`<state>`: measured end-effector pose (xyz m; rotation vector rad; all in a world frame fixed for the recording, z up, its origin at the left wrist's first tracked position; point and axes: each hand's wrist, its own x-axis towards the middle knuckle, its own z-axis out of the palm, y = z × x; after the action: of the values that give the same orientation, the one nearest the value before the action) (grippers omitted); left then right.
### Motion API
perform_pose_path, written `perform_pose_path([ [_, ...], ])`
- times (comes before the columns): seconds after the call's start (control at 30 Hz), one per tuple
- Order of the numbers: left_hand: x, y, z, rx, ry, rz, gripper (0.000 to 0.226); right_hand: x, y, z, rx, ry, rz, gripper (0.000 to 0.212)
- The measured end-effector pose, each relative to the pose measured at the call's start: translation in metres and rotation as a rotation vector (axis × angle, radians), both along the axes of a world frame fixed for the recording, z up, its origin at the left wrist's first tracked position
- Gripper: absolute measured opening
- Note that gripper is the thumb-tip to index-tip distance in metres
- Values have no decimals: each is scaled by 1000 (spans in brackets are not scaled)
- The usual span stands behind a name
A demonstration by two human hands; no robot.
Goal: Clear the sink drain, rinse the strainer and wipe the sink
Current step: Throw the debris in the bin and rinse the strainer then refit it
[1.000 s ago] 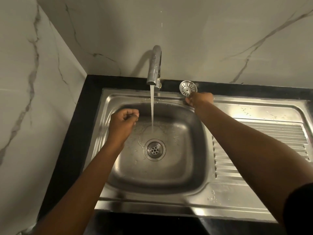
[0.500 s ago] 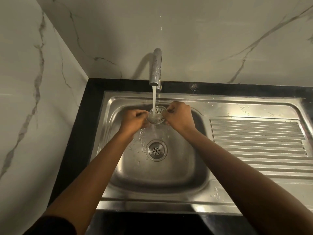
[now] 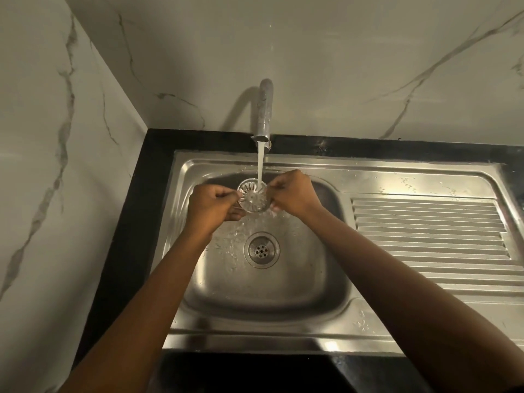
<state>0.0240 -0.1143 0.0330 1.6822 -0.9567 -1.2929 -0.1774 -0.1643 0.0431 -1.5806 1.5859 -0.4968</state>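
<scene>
While water runs from the tap [image 3: 265,109], the strainer [image 3: 253,196] is held above the sink [image 3: 283,307] basin, under the stream. Its left edge is pinched in the left hand [image 3: 211,204] grip, its right edge in the right hand [image 3: 292,194] grip. The drain [image 3: 261,250] lies uncovered below.

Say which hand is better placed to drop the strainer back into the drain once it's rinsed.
Either, probably: left hand and right hand both pinch the strainer rim, equally near the drain. No visible edge for one side.
</scene>
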Motion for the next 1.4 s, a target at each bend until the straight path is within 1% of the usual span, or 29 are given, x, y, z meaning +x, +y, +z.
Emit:
perform_pose_path([
  [0.1, 7, 7, 3, -55, -71, 10, 6, 9, -2, 1, 1, -43, 29, 19],
  [0.23, 12, 15, 0, -83, -124, 30, 9, 17, -5, 9, -59, -30, 59, 7],
  [0.3, 12, 17, -4, -63, -108, 47, 6, 17, -6, 14, -118, 25, 91, 7],
  [0.37, 8, 18, -7, -34, -71, 51, 6, 16, -6, 21, -192, 94, 146, 13],
  [0.43, -1, 17, -8, -13, -24, 36, 11, 13, -6, 30, -236, 144, 185, 17],
  [0.5, -12, 13, -8, 0, 11, 11, 17, 8, -7, 39, -276, 193, 201, 15],
  [0.6, -28, 3, -8, 19, 31, -35, 18, 1, -10, 52, -318, 229, 170, 16],
  [0.83, -42, -15, 1, -38, -6, -125, 22, -23, -9, 66, -357, 211, 81, 15],
  [0.9, -35, -13, 2, -68, -49, -126, 21, -28, -7, 60, -319, 205, 60, 12],
  [0.97, -25, -9, 4, -118, -143, -119, 21, -30, -3, 51, -235, 158, 43, 9],
  [1.07, -10, 0, 9, -189, -286, -120, 21, -23, 4, 36, -90, 42, 24, 13],
  [1.13, -2, 8, 11, -223, -382, -130, 22, -12, 5, 30, -57, -2, 37, 17],
  [1.2, 5, 15, 12, -238, -452, -126, 25, 0, 3, 26, -85, -14, 57, 16],
  [1.27, 11, 22, 11, -254, -484, -112, 30, 11, 0, 25, -142, -3, 73, 13],
  [1.4, 15, 29, 4, -268, -436, -72, 33, 19, -2, 30, -268, 48, 109, 13],
])
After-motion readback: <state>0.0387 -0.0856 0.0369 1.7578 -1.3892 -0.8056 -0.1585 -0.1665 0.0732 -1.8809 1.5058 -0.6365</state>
